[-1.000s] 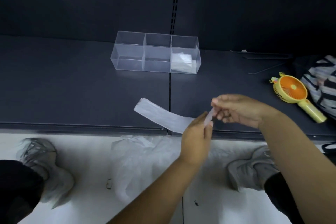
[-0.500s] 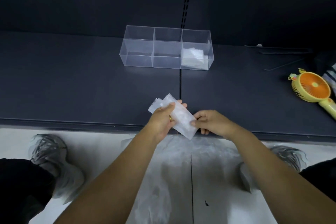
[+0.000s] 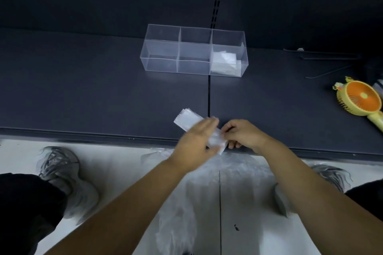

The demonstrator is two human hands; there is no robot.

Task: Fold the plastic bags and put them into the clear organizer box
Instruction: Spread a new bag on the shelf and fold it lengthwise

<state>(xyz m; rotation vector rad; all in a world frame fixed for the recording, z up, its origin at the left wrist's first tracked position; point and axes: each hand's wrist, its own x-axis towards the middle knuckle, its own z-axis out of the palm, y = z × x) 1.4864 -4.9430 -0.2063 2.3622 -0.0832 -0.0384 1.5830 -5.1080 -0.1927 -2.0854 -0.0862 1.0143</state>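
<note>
On the folded bag (image 3: 186, 119), left hand (image 3: 196, 143) flat, right hand (image 3: 243, 135) curled.

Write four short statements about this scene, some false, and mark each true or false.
1. The clear box has three compartments. True.
2. The left compartment holds the folded bags. False: the folded bags lie in the right compartment.
3. The left hand and right hand both touch the bag at the shelf's front edge. True.
4. The fan sits on the floor. False: the fan lies on the shelf.
</note>
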